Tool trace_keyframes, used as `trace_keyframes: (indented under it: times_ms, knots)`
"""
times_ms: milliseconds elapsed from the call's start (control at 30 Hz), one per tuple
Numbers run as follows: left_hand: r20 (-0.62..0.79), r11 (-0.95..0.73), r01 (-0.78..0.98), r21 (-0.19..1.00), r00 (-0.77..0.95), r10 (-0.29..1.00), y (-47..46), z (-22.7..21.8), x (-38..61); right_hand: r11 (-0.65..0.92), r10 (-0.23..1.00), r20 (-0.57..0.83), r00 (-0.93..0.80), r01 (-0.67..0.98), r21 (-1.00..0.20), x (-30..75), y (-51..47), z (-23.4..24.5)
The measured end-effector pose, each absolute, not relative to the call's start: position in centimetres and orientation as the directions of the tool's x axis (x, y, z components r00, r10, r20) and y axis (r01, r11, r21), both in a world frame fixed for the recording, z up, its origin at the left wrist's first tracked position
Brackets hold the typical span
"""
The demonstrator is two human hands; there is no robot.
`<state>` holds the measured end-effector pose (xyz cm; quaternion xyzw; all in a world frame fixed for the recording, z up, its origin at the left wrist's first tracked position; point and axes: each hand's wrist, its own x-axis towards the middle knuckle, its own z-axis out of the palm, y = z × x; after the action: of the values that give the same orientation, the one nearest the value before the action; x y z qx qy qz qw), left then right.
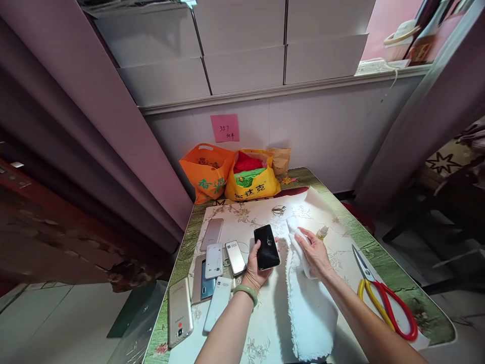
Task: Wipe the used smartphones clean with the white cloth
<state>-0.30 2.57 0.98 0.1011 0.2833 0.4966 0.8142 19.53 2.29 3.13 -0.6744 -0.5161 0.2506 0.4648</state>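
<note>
A black smartphone [267, 246] lies screen up in my left hand [258, 263], its thumb on the left edge and fingertips showing at the right edge. A green bangle [246, 294] circles that wrist. My right hand [314, 253] is closed on a white cloth [310, 313], which hangs down over the table toward me. The cloth is apart from the phone, to its right. Just beyond my right hand stands a small bottle [322, 232]. Left of my left hand are several other phones, among them a silver one [235, 258] and a white one [214, 260].
Scissors with red and yellow handles [386, 298] lie at the table's right side. An orange bag [208, 174] and a yellow bag [253, 182] stand at the back against the wall. Eyeglasses or a wire-like item [279, 210] lies near the middle. A gold phone [180, 311] sits by the left edge.
</note>
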Motion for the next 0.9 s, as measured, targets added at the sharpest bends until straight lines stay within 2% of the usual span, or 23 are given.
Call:
trace_keyframes:
  times_ms: [67,167,233,300,400,533,700,900]
  knots:
    - [-0.374,0.484,-0.775,0.408,0.342,0.862,2.7,0.7,-0.3,-0.015,0.943,0.147,0.298,0.479,-0.878,19.4,1.8,4.2]
    - [-0.405,0.472,-0.793,0.385,0.314,0.859,3.1,0.0,-0.1,0.13,0.963,0.243,0.12,0.581,-0.803,18.0,0.2,5.3]
    - [-0.416,0.455,-0.802,0.386,0.289,0.862,3.4,-0.4,0.2,0.266,0.954,0.292,-0.073,0.659,-0.704,16.4,-1.1,5.2]
    - [-0.4,0.467,-0.797,0.383,0.312,0.861,3.5,-0.6,0.3,0.374,0.927,0.267,-0.264,0.722,-0.582,14.8,-1.8,4.7]
    - [-0.379,0.5,-0.783,0.37,0.364,0.851,3.6,-0.6,0.2,0.432,0.902,0.188,-0.389,0.807,-0.403,12.9,-1.1,4.1]
    - [-0.418,0.489,-0.799,0.348,0.335,0.844,3.6,-0.6,0.1,0.341,0.94,0.121,-0.32,0.898,-0.277,11.9,2.6,4.6]
    - [-0.414,0.522,-0.779,0.349,0.371,0.831,3.2,-0.2,0.1,0.199,0.979,0.098,-0.179,0.946,-0.254,12.3,5.9,5.0]
    - [-0.4,0.543,-0.754,0.37,0.398,0.826,3.0,-0.1,0.4,0.091,0.996,0.017,-0.09,0.972,-0.216,13.8,2.9,4.6]
